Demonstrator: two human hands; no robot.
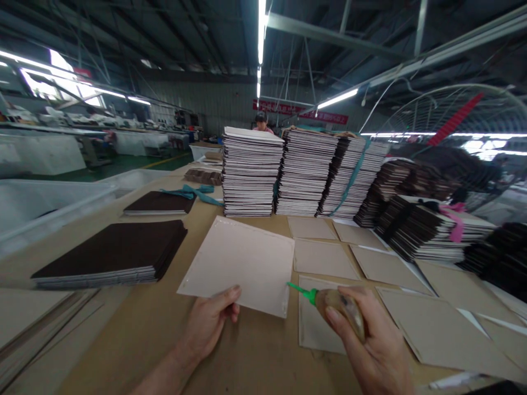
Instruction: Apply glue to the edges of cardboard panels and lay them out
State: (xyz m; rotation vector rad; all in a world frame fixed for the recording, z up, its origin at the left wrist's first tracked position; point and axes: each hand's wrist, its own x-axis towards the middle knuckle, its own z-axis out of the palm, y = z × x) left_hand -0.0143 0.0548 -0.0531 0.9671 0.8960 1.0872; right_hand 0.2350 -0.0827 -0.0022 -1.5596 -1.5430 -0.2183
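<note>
My left hand (211,322) pinches a beige rectangular board (247,260) over the brown tabletop (160,334) | my right hand (373,340) grips a cloudy, green-nozzled plastic squeeze bottle (340,308) near its edge | apparently gluing; next calls for steady edge-tracing

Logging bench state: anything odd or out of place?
A teal strip lies loose by the tall stacks, unlike the teal band strapping one; the bottle in the right hand looks stained.

The left forearm (168,365) is angled inward, and the left hand (211,326) is closed in a pinch, its thumb (230,295) laid uppermost. The right hand (373,340) is curled into a grip, its thumb extended forward.
</note>
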